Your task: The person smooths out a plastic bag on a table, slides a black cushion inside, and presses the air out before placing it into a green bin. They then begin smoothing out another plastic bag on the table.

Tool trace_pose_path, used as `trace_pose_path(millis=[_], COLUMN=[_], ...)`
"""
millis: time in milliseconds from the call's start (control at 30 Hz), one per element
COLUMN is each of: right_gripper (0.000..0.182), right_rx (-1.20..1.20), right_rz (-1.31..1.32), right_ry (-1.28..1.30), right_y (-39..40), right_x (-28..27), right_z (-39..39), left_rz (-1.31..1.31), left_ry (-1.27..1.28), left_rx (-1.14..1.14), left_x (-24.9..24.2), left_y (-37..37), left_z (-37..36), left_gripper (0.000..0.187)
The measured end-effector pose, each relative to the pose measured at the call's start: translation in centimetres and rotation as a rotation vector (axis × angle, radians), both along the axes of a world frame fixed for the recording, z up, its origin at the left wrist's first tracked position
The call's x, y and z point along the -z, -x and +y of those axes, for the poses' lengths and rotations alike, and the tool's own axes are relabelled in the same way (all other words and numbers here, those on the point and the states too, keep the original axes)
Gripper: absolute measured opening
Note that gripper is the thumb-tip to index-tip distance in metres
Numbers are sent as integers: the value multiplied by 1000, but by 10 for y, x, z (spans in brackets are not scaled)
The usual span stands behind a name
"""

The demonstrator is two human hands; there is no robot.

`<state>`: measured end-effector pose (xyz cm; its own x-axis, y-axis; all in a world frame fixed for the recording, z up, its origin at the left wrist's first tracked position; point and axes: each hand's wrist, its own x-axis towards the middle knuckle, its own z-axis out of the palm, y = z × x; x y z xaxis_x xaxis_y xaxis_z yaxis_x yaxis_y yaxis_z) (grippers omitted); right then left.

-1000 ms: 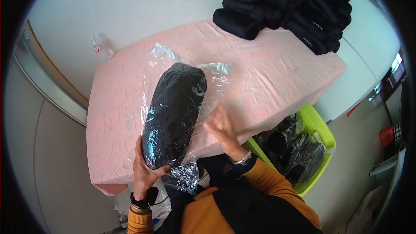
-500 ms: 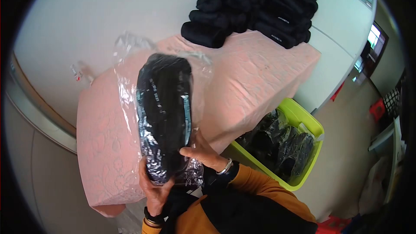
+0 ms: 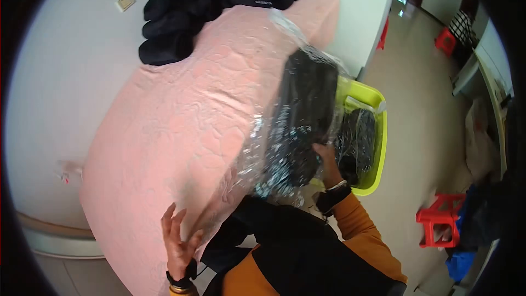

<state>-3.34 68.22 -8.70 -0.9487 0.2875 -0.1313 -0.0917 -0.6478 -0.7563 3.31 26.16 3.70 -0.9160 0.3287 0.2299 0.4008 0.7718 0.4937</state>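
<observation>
My right hand (image 3: 327, 165) grips the lower right side of a black padded roll in a clear plastic bag (image 3: 304, 104). The bagged roll is held tilted above the right edge of the pink-covered table, partly in front of a yellow-green bin (image 3: 378, 170). The bag's loose top end stands up past the roll. My left hand (image 3: 178, 240) is off the bag, over the front part of the pink cloth (image 3: 164, 148), fingers spread with nothing in them. Inside the bin lie more black bagged rolls (image 3: 359, 140).
Black rolls without bags (image 3: 167, 48) are stacked at the table's far end against the wall. A white cabinet (image 3: 359, 16) stands behind the bin. On the floor at right are a red stool (image 3: 441, 219) and another red stool (image 3: 445, 41) farther back.
The bagged roll has moved right from over the table toward the bin in my right hand. My left hand has let go of it. The view has turned to the right.
</observation>
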Motion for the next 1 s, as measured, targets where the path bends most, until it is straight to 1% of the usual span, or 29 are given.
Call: trace_pose_path(millis=[33,67,167,200,300,367,467,500,567,633,700,733,800,967,1000], right_gripper=[59,59,50,50,52,64,86,92,100,106,100,100,100,99,100], right_rx=[14,31,177,189,229,240,272,259,-135,-511,-448,-450,-303,-431,-482], right_rz=[58,53,-93,-100,-199,-152,-160,-187,-248,-263,7,4,373,373,222], right_ry=[74,86,33,46,-36,-104,-623,-802,-769,-770,-718,-714,-566,-586,-487], right_y=[0,0,-1,3,27,62,122,139,152,163,163,156,141,125,125], right_x=[16,33,70,80,109,126,134,130,97,80,104,115,115,139,145], right_z=[18,34,62,63,57,44,8,-9,-38,-72,-118,-134,-154,-143,-133], left_rz=[-1,-5,-154,-157,-9,-1,23,21,22,48,91,88,97,80,75], left_ry=[90,103,342,356,502,510,502,542,620,634,643,647,665,659,656], left_rx=[-41,-24,-94,-81,-62,-53,-46,-44,-47,-39,-49,-48,-48,-47,-46], left_x=[4,9,14,16,23,28,32,33,36,39,43,44,43,39,40], left_y=[1,0,0,1,0,3,6,6,7,6,7,8,8,8,8], left_z=[-10,-16,-25,-22,-5,-2,-1,-2,-3,-6,-6,-4,-3,-2,-2], left_gripper=[82,82,94,94,107,106,104,110,123,121,118,118,114,108,108])
